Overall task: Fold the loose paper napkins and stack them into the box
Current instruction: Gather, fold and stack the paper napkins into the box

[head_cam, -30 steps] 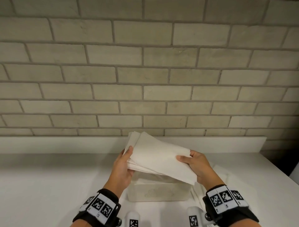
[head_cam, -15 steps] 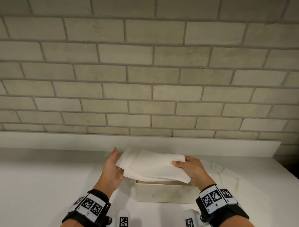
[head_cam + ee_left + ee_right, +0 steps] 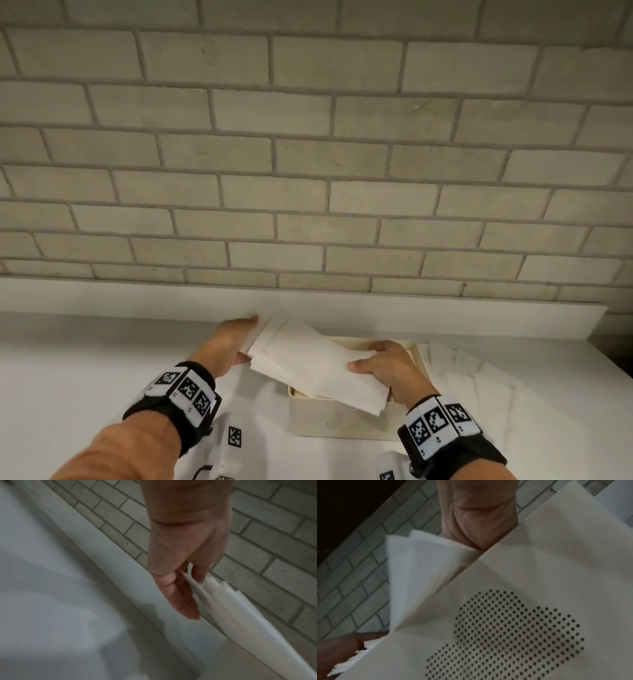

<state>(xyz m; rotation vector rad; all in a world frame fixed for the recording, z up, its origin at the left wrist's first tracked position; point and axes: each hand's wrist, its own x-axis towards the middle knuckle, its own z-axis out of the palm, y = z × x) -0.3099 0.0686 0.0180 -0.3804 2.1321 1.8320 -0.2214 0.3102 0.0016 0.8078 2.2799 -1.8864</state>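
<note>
A stack of folded white napkins (image 3: 308, 363) hangs tilted over an open cream box (image 3: 329, 425) on the white counter. Its right end is low over the opening and its near corner overhangs the front rim. My left hand (image 3: 236, 342) holds the stack's left end, with the paper (image 3: 223, 601) caught between thumb and fingers (image 3: 180, 601). My right hand (image 3: 387, 370) grips the right end, thumb on top and fingers hidden beneath. The right wrist view shows the napkins (image 3: 419, 568) above the box wall (image 3: 547, 574), which has a dotted cloud pattern.
Loose unfolded napkins (image 3: 479, 380) lie on the counter to the right of the box. A white ledge (image 3: 137, 298) and a brick wall (image 3: 308, 171) close off the back. The counter ends at the far right (image 3: 620, 373).
Both hands have brought the napkin stack down from well above the box until its right end is low over the opening. The left hand's fingers have straightened along the stack's edge.
</note>
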